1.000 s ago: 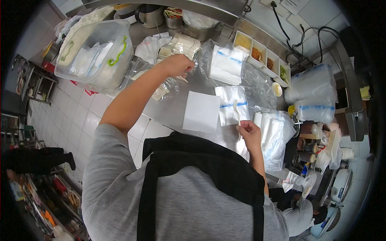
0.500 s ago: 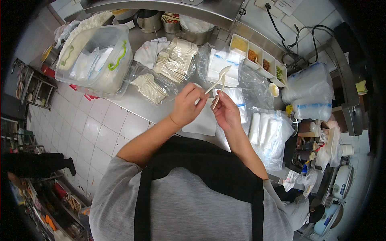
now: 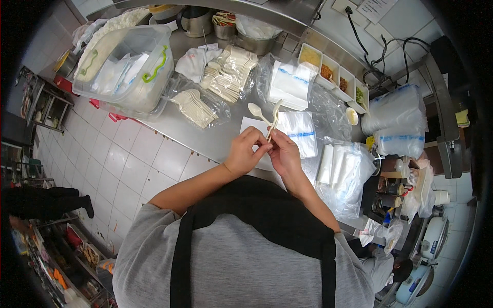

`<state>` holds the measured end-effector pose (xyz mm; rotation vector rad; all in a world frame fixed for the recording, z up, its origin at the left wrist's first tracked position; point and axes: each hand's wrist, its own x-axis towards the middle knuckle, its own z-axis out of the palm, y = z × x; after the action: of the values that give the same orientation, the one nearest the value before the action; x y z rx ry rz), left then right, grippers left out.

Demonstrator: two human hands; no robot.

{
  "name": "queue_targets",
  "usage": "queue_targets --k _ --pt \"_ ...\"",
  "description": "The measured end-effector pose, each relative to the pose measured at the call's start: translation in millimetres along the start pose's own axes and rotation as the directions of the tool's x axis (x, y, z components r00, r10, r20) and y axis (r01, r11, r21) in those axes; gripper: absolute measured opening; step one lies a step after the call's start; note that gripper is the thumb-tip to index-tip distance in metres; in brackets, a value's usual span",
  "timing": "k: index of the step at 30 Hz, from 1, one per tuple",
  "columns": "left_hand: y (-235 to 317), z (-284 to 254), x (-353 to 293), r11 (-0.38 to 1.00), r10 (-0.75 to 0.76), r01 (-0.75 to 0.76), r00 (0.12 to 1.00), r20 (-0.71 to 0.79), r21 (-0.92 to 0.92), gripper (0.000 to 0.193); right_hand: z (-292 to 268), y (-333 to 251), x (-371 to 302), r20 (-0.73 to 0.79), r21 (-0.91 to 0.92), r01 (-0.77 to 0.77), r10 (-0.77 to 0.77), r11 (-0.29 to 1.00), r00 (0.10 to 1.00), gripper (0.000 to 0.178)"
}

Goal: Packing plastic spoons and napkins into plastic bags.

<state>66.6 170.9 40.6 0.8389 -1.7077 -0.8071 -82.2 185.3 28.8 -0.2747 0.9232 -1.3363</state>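
Both of my hands meet over the steel counter around a few pieces of pale disposable cutlery. A spoon (image 3: 254, 109) leans left, its bowl pointing away from me. Beside it a slim pale utensil (image 3: 276, 114), perhaps a fork, stands more upright, and their handles cross at my fingers. My right hand (image 3: 285, 152) is closed on the handles. The fingertips of my left hand (image 3: 248, 152) pinch at their lower ends, mostly hidden. Just beyond lie bagged spoons (image 3: 192, 107) and bagged forks (image 3: 221, 87). White packets with blue print (image 3: 298, 134) are near my right hand.
A clear plastic tub (image 3: 120, 72) with a green clasp stands far left. White trays of toppings (image 3: 328, 72) line the back right. More white packets (image 3: 288, 84) and stacks of clear bags (image 3: 393, 115) lie on the right. At far left, another person's dark-clothed leg (image 3: 56, 201) shows.
My hands have come together and slightly toward me. The spoon's bowl has swung left, from touching the other utensil to standing apart from it. The handles now sit gathered in my fingers.
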Motion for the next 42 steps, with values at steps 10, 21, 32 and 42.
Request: queue_targets --k 10,21,32,42 --pt "-15 -2 -15 0.999 0.004 -0.019 0.959 0.284 0.047 0.016 -11 -7 -7 0.157 -0.699 0.242 -0.186 0.673 0.970 0.018" --pt "-55 -75 -60 0.878 -0.013 -0.311 0.744 0.668 0.363 0.026 -39 -11 18 0.562 -0.808 0.523 -0.089 -0.270 0.822 0.016" --pt "-44 -79 -67 0.810 -0.039 -0.360 0.755 0.654 0.464 0.022 -28 -7 15 0.480 -0.877 0.472 0.173 0.086 0.860 0.023" --pt "-44 -80 -67 0.792 -0.031 -0.386 0.748 0.663 0.473 0.017 -19 5 12 0.700 -0.684 0.628 -0.092 -0.371 0.709 0.028"
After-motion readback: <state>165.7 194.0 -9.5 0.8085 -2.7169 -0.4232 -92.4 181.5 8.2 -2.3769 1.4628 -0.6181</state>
